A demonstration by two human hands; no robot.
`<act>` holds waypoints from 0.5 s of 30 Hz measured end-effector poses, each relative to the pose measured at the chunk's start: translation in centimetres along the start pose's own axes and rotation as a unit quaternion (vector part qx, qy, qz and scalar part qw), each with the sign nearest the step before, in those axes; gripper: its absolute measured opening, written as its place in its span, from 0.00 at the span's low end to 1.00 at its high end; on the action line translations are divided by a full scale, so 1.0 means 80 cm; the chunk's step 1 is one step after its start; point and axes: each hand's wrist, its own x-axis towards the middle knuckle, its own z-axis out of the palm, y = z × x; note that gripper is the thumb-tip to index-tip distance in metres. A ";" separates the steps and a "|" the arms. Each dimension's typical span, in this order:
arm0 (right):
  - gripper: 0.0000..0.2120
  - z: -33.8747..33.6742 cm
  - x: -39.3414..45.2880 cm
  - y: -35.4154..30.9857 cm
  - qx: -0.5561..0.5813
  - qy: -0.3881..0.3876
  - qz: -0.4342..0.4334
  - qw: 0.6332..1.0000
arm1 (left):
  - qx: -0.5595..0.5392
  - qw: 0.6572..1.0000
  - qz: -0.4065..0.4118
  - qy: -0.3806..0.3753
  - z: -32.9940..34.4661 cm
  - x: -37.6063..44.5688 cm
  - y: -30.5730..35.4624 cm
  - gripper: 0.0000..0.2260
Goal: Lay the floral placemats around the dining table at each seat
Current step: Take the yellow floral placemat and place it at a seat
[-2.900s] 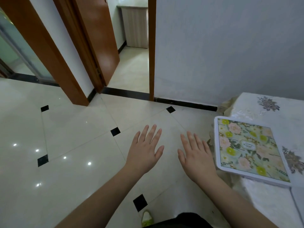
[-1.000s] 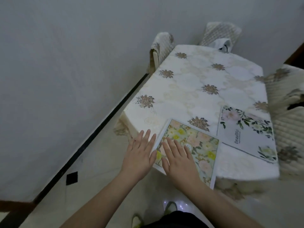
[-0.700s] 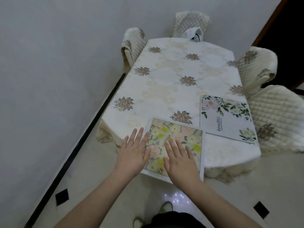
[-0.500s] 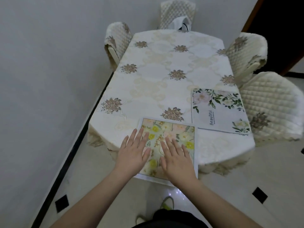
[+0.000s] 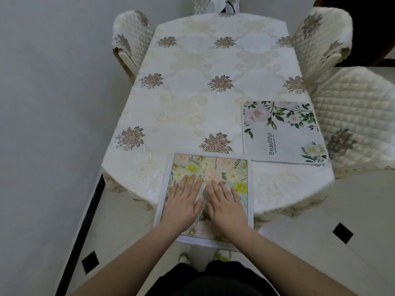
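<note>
Two placemats in view. The yellow-flowered placemat (image 5: 215, 167) sits at the near short edge of the tabletop (image 5: 205, 97), its near part overhanging the edge toward the person. The white placemat (image 5: 284, 133), printed with green leaves and the word "Beautiful", lies at the right long edge, in front of a quilted chair; its near-left corner sits just beside the far-right corner of the yellow one, can't tell if they overlap.

Four chairs partly visible, all with quilted cream covers: far-left chair (image 5: 131, 39), far-right chair (image 5: 324, 37), near-right chair (image 5: 354, 116), and one at the far end (image 5: 202, 4), mostly cut off by the frame edge. A white bag-like item with a dark strap (image 5: 224, 4) sits at the far end. The tablecloth has about nine brown flower motifs.

Two hands, both palm down on the yellow-flowered placemat. Left hand (image 5: 181, 201): fingers straight, slightly spread, pointing away from the person, flat on the mat's left half. Right hand (image 5: 226, 204): same pose, flat on the mat's right half. Thumbs nearly meet in the middle. Neither grips anything, just resting flat. Forearms bare, converging from the lower corners.

Floor is pale tile with three small black diamond insets (image 5: 342, 232). Two shoe tips (image 5: 222, 256) below the mat.
</note>
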 end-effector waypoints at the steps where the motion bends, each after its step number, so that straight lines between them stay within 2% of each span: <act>1: 0.27 0.004 0.001 0.002 0.001 -0.003 0.003 1.000 | -0.002 1.000 0.001 -0.003 0.003 0.003 -0.001 0.29; 6: 0.28 0.027 0.009 0.007 -0.011 -0.031 0.005 0.999 | -0.001 1.000 0.030 0.000 0.028 0.020 -0.015 0.26; 15: 0.27 0.041 0.016 -0.010 0.006 -0.005 0.035 0.999 | -0.009 0.996 0.084 -0.023 0.050 0.033 -0.047 0.27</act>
